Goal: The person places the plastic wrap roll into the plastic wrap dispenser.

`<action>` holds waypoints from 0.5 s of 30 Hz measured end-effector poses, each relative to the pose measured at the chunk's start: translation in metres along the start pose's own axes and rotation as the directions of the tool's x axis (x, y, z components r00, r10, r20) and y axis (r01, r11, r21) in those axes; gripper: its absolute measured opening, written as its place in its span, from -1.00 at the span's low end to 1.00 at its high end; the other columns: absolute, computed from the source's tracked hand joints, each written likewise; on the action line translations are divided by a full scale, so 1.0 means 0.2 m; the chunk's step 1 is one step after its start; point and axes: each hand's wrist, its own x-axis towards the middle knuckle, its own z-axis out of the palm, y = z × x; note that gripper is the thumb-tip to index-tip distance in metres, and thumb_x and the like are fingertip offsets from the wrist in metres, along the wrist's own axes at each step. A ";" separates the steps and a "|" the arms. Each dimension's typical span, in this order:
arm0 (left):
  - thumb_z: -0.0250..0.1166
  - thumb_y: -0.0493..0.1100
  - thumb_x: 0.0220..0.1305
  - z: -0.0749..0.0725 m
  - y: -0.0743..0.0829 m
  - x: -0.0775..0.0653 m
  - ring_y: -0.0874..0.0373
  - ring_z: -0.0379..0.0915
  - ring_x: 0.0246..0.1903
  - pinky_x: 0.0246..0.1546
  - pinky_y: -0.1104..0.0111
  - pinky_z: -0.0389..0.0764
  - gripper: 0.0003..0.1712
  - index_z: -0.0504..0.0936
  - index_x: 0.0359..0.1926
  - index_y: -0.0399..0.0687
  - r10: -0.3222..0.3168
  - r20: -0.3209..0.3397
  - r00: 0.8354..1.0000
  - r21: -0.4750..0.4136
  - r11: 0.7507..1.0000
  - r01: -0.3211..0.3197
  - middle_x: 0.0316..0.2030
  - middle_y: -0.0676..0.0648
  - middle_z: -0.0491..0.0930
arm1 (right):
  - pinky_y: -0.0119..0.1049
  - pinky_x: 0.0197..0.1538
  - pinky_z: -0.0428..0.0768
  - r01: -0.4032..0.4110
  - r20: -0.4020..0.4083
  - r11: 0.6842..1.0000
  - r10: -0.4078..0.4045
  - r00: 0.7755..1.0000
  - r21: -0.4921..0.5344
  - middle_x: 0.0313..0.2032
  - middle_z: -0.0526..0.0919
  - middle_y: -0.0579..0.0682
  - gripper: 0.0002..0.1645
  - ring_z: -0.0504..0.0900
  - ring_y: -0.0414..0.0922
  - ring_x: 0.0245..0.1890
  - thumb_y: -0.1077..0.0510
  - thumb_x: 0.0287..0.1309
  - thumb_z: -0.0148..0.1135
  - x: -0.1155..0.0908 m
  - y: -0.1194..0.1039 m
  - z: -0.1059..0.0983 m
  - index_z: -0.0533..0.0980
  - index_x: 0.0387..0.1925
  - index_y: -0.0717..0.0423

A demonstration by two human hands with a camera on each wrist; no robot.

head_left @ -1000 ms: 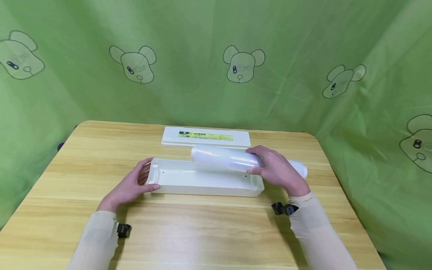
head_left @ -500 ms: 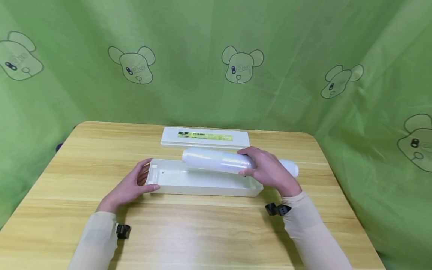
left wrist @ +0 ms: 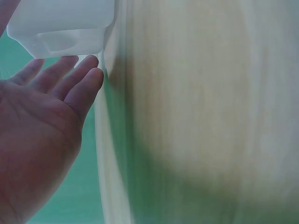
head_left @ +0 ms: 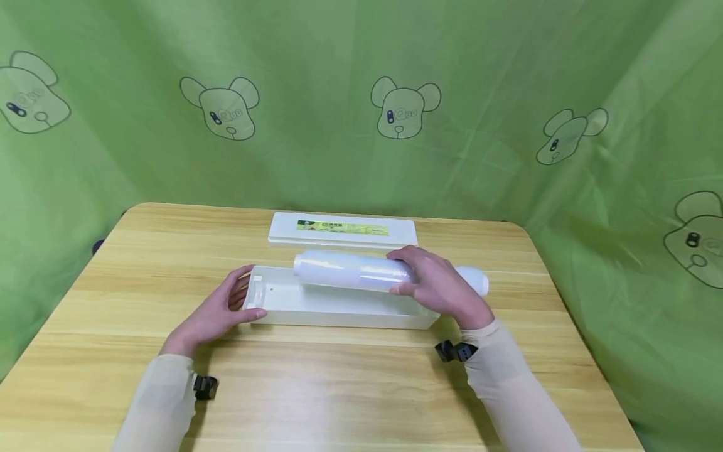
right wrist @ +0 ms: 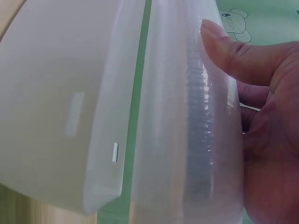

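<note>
A long white plastic box [head_left: 344, 319] sits lengthwise on the table with its top uncovered. My left hand [head_left: 217, 309] holds the box's left end, thumb along the front wall and fingers around the far side; in the left wrist view its fingertips meet the end of the box [left wrist: 65, 18]. Over the box's back edge is a roll of cling film [head_left: 344, 270], which my right hand [head_left: 437, 282] grips from above, right of its middle. The right wrist view has the thumb laid across the shiny film roll [right wrist: 173, 116], with a gap between roll and box [right wrist: 56, 140].
Behind the box lies a flat white lid [head_left: 288, 227] bearing a yellow-green label. The wooden table [head_left: 316, 389] extends toward me, and a green curtain [head_left: 316, 169] with bear-head drawings hangs behind and at both sides.
My right hand has carried the roll leftward and slightly nearer, bringing it further over the box. The left hand and the box have stayed in place.
</note>
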 end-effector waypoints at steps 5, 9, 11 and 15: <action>0.48 -0.11 0.15 0.00 0.00 0.00 -0.25 0.00 0.41 0.38 0.05 0.14 0.13 -0.09 0.52 -0.15 -0.006 0.001 1.000 0.002 1.000 0.006 0.46 -0.34 0.02 | -0.02 0.11 0.53 0.015 0.005 1.000 -0.015 1.000 -0.011 0.10 0.58 -0.01 -0.33 0.54 -0.05 0.02 0.02 0.05 0.49 0.01 -0.01 0.01 0.49 0.19 0.10; 0.48 -0.11 0.15 0.00 0.00 0.00 -0.25 0.00 0.40 0.38 0.04 0.14 0.13 -0.09 0.52 -0.16 0.000 0.002 1.000 0.005 1.000 0.000 0.46 -0.35 0.02 | -0.01 0.12 0.53 0.025 0.003 1.000 -0.025 1.000 -0.014 0.10 0.58 0.01 -0.33 0.55 -0.03 0.04 0.02 0.04 0.50 0.02 -0.03 0.02 0.50 0.19 0.11; 0.48 -0.11 0.15 0.00 0.00 0.00 -0.25 0.00 0.40 0.38 0.04 0.14 0.13 -0.09 0.52 -0.16 0.000 0.001 1.000 0.005 1.000 0.000 0.46 -0.35 0.02 | 0.00 0.13 0.52 0.031 0.003 0.999 -0.031 1.000 -0.013 0.11 0.58 0.02 -0.33 0.54 -0.02 0.07 0.03 0.04 0.50 0.02 -0.04 0.02 0.50 0.19 0.11; 0.48 -0.10 0.15 0.00 -0.01 0.00 -0.25 0.00 0.41 0.38 0.04 0.13 0.14 -0.09 0.52 -0.15 -0.006 -0.002 1.000 0.009 1.000 0.006 0.46 -0.34 0.02 | 0.00 0.17 0.50 0.041 0.006 0.999 -0.041 0.999 -0.009 0.13 0.57 0.01 -0.32 0.51 -0.02 0.12 0.02 0.03 0.51 0.04 -0.06 0.03 0.50 0.19 0.09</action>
